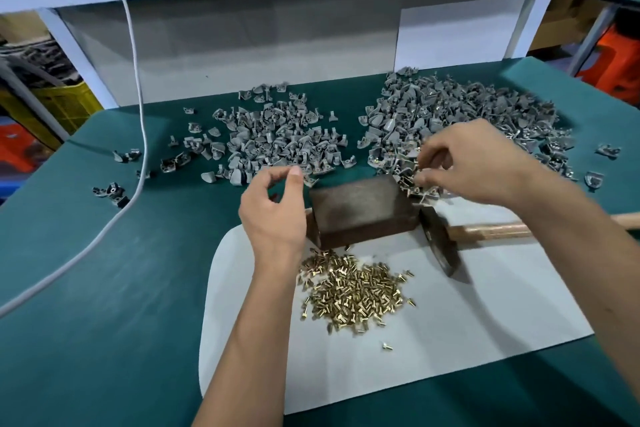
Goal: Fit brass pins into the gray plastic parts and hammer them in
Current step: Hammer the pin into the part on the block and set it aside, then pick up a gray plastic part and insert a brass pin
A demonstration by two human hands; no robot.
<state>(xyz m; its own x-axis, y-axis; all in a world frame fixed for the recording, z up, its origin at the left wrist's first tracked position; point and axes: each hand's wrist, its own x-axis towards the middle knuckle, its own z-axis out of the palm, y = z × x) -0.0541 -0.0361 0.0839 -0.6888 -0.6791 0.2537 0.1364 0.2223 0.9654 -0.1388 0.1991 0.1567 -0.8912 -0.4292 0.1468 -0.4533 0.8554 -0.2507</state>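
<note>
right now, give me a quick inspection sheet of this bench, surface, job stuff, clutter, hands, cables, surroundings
surface: green mat with a white sheet laid on it.
job's things: brass pins heaped on the sheet; two piles of gray parts behind a dark block; hammer lying right of the block.
clutter: stray gray parts scattered at the far left.
grippers: left hand above the block's left edge, fingers curled, hold unclear; right hand picking at the right pile.
cables: white cable trailing across the mat's left side.
surroundings: yellow crate left, orange stool right.
</note>
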